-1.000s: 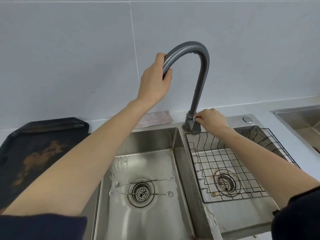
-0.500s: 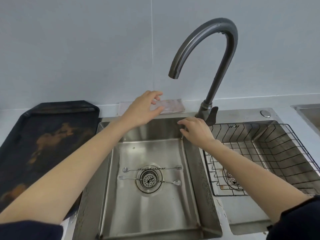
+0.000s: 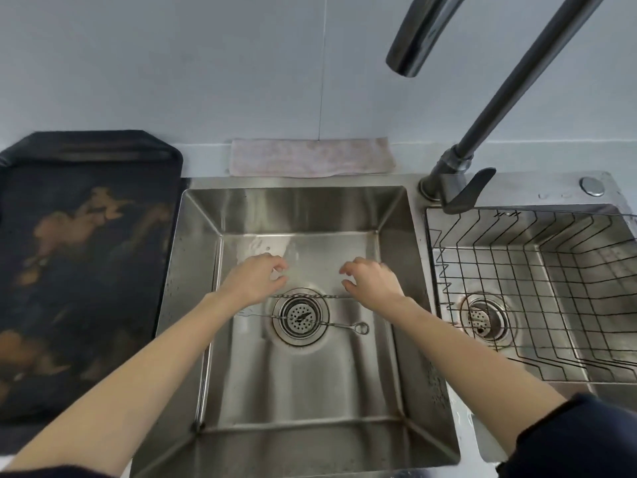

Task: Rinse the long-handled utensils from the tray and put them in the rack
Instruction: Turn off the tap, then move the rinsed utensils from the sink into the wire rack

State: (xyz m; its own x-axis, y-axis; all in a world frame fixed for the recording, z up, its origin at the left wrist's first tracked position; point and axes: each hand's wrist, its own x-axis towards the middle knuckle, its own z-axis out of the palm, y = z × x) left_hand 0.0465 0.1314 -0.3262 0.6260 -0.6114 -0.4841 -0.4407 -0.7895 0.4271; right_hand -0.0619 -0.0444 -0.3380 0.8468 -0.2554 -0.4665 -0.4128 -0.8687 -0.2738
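Observation:
Two thin long-handled metal utensils lie across the drain of the left sink basin [image 3: 303,391]. The nearer utensil [image 3: 348,326] ends in a small ring at the right. The farther utensil [image 3: 306,296] has a twisted shaft, and its ends are hidden under my hands. My left hand [image 3: 253,282] hovers over the left ends with curled fingers and holds nothing. Over the right end of the farther utensil, my right hand [image 3: 372,281] has its fingers apart and is empty. The black wire rack [image 3: 537,291] sits in the right basin. The dark tray [image 3: 82,263] lies on the counter at the left.
The grey gooseneck faucet [image 3: 510,81] rises at the upper right; no water runs from its spout, which hangs over the left basin. A folded pinkish cloth [image 3: 310,162] lies behind the sink against the tiled wall. A round metal button [image 3: 592,186] sits right of the faucet base.
Both hands left the faucet, came down into the left basin and now hover over the two utensils. The view has tilted down and closer to the sink.

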